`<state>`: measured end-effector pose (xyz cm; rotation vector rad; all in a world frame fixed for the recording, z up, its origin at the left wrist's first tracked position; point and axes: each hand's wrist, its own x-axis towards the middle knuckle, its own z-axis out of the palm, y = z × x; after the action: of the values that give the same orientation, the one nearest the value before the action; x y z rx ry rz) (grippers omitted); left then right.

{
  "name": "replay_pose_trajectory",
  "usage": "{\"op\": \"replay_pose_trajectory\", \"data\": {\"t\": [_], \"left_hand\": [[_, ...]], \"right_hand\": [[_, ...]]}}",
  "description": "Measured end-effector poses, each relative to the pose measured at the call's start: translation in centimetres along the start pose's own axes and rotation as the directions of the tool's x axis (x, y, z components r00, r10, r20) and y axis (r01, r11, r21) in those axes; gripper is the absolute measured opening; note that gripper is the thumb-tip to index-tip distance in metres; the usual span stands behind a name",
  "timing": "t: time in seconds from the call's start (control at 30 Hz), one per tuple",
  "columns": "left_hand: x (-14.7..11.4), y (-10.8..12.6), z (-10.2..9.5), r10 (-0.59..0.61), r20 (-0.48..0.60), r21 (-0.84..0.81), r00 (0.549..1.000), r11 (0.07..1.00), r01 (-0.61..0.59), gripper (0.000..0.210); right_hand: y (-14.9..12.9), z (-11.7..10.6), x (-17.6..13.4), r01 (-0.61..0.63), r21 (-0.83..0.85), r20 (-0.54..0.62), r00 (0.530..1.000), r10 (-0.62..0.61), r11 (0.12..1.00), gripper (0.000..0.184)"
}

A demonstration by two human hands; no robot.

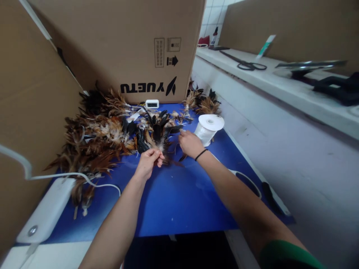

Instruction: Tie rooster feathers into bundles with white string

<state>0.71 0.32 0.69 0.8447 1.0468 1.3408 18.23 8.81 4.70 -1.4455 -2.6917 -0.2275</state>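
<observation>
My left hand (150, 161) is closed in a pinch at the pale, fluffy base of a feather bunch (158, 137). Dark and brown feathers fan upward and sideways from it, and a few brown wisps show blurred just right of the fingertips. Across from it, my right hand (191, 144) has its fingers curled together near the tips of the dark feathers; what is in them is too small to tell. A black band circles that wrist. Right behind this hand stands a white spool (209, 129) wound with pale, shiny material.
A large heap of brown feathers (98, 138) covers the left of the blue table (179, 203). White-handled scissors (249, 181) lie partly under my right forearm. A power bank (46, 209) with a white cable sits left. A cardboard box (112, 45) and a wall ledge (280, 80) enclose the table.
</observation>
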Motion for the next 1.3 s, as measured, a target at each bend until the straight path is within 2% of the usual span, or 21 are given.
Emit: {"op": "replay_pose_trajectory", "data": {"t": [0.1, 0.2, 0.3, 0.6, 0.83, 1.0, 1.3], "left_hand": [[-0.1, 0.1, 0.0, -0.009, -0.011, 0.023, 1.0, 1.0, 0.009, 0.032], [-0.1, 0.0, 0.1, -0.012, -0.017, 0.016, 1.0, 1.0, 0.012, 0.031], [-0.3, -0.1, 0.1, -0.015, 0.002, 0.01, 1.0, 1.0, 0.015, 0.028], [-0.4, 0.5, 0.1, 0.046, -0.028, -0.025, 0.999, 0.999, -0.047, 0.027], [-0.6, -0.4, 0.3, -0.113, 0.053, 0.075, 0.992, 0.991, 0.109, 0.029], [-0.8, -0.8, 0.6, -0.192, 0.1, 0.116, 0.976, 0.977, 0.181, 0.033], [-0.8, -0.4, 0.6, -0.17, 0.089, 0.109, 0.981, 0.981, 0.16, 0.034]], "right_hand": [[-0.2, -0.8, -1.4, -0.01, 0.163, -0.172, 0.984, 0.038, 0.987, 0.016], [-0.9, -1.4, -3.1, -0.026, 0.429, -0.199, 0.972, 0.123, 0.903, 0.011], [-1.9, -1.2, -4.5, -0.021, 0.54, -0.218, 0.962, 0.164, 0.841, 0.01], [-2.9, 0.7, -5.4, -0.019, 0.428, -0.292, 0.943, 0.158, 0.903, 0.011], [-3.3, 0.9, -5.8, -0.049, 0.284, -0.342, 0.928, 0.149, 0.958, 0.016], [-3.7, 1.0, -5.9, 0.01, 0.238, -0.354, 0.932, 0.077, 0.971, 0.017], [-3.5, 1.0, -6.1, 0.027, 0.199, -0.37, 0.928, 0.05, 0.98, 0.019]]}}
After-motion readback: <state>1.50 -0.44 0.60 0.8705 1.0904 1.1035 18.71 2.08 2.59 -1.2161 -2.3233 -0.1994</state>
